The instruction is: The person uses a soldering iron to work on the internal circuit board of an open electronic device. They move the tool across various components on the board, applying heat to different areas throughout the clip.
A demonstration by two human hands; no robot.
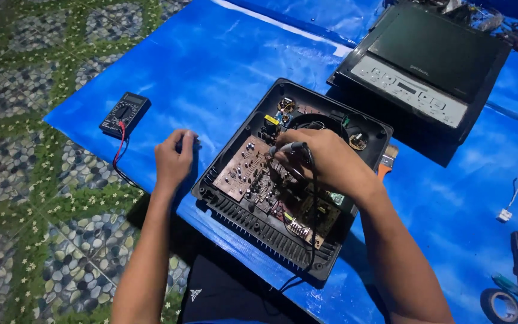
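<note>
on the blue tarp (229, 54), head view: right hand (325, 162) gripped a soldering iron (289, 147), fingers closed round its handle, tip down on the brown circuit board (253, 171) inside the open black casing (253, 222). left hand (174, 159) rested curled on the tarp just left of the casing; couldn't tell if it held anything. one multimeter (125, 114) lay further left, one red lead. one cooktop cover (427, 66) sat upper right, one tape roll (500, 306) lower right.

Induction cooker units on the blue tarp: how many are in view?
2. An opened cooker base with exposed circuit board lies under the right hand; a closed cooker with glass top sits behind it, top right. Others may lie off-frame.
</note>
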